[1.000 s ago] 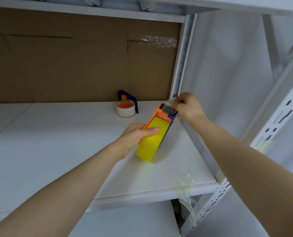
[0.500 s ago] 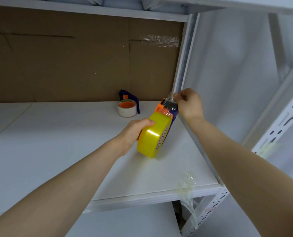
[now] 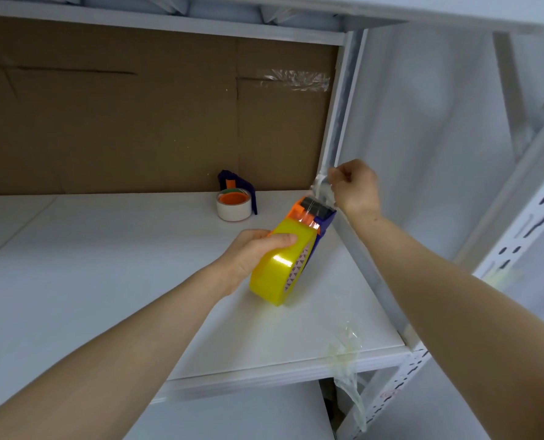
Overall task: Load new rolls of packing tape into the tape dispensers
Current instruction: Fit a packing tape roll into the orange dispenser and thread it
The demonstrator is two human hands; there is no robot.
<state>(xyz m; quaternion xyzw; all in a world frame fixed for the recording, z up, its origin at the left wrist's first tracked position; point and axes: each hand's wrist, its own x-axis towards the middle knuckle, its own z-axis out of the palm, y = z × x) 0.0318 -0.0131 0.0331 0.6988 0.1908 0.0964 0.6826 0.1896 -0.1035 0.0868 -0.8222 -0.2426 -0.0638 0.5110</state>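
Although the white shelf board (image 3: pixel 89 265) spans the lower left of the frame beneath a brown cardboard back panel (image 3: pixel 121 122), the work sits right of centre. Near the back panel, just left of the middle, a small white roll of tape with an orange core (image 3: pixel 233 208) lies flat against a dark blue plastic piece, apparently a second dispenser awaiting its turn.

The left hand (image 3: pixel 251 254) wraps its thumb and fingers round the glossy yellow roll of packing tape (image 3: pixel 278 276). This roll is already seated in the orange and dark blue plastic tape dispenser (image 3: pixel 316 215), which tilts with its head toward the upper right. Whether its lower edge touches the shelf I cannot tell.

Just above the head, the right hand (image 3: pixel 356 188) has its fingers curled and pinches the clear free end of the tape (image 3: pixel 322 188).

The step looks like drawing that end through the head. To do it well:
- pull in line with the roll, so the strip stays flat and does not fold on itself
- let the left hand brace the body without stopping the roll from turning
- keep fingertips off the cutter
- keep the sticky strip away from the white metal shelf upright (image 3: pixel 335 128) just beside it

A crumpled scrap of clear tape (image 3: pixel 347 357) hangs from the shelf edge at lower right.
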